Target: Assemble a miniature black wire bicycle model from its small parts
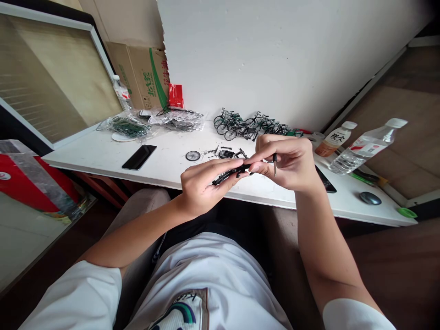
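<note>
Hands [213,184] raised above table [165,172] | fingertips nearly meeting | both pinching black part [237,170]

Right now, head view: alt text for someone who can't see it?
Left hand and right hand pinch a small black part over a white table; the right also holds a slim tool. Miniature bicycles cluster by the wall, with loose bike parts nearer, a phone left, bottles right.

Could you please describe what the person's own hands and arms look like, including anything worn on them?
The left hand and right hand are gloveless, with no ring or watch visible. The forearms are uncovered below loose, plain white short sleeves.
</note>
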`<state>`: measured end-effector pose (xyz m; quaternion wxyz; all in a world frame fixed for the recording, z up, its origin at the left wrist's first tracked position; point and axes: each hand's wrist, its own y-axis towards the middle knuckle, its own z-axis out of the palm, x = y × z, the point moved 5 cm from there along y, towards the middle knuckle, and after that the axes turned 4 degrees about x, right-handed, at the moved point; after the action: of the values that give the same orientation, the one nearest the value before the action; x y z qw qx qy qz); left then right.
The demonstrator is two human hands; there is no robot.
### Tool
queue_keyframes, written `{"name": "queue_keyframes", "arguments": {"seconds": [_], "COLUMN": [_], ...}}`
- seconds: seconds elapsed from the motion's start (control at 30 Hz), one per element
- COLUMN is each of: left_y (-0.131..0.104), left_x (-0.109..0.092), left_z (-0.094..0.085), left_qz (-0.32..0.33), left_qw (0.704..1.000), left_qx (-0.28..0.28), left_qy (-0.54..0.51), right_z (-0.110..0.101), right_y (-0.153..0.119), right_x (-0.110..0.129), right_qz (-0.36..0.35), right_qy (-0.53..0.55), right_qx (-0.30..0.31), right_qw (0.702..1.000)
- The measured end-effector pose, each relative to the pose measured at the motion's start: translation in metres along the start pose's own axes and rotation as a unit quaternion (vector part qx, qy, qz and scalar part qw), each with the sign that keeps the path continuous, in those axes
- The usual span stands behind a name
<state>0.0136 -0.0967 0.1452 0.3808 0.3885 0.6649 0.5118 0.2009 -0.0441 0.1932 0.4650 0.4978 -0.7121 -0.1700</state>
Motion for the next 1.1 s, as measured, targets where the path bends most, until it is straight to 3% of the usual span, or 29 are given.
{"name": "queue_keyframes", "arguments": {"seconds": [0.33, 0.47, 0.57, 0.67, 0.93, 1.1], "left_y": [0.000, 0.000, 0.000, -0.001, -0.002, -0.002], "left_x": [0.002, 0.005, 0.009, 0.015, 0.022, 0.020], "left_z": [0.001, 0.002, 0.005, 0.007, 0.006, 0.005], "left_qz": [0.000, -0.012, -0.029, -0.043, -0.048, -0.054], "left_qw": [1.000, 1.000, 0.999, 0.999, 0.999, 0.998], "left_qx": [0.003, 0.004, 0.013, 0.015, 0.010, 0.015], "left_qy": [-0.028, -0.018, -0.024, -0.022, -0.018, -0.016], "right_z": [-0.001, -0.005, -0.008, -0.010, -0.021, -0.016], "right_y": [0.001, -0.001, -0.002, -0.001, 0.001, 0.001], "right_x": [-0.001, -0.010, -0.024, -0.034, -0.034, -0.022], "right_qz": [0.011, 0.046, 0.106, 0.137, 0.043, 0.020], "right_qy": [0.003, 0.082, 0.156, 0.118, 0.039, 0.057], "right_qx": [0.024, 0.029, 0.010, -0.037, -0.198, -0.171], "right_qw": [1.000, 0.995, 0.982, 0.983, 0.979, 0.983]}}
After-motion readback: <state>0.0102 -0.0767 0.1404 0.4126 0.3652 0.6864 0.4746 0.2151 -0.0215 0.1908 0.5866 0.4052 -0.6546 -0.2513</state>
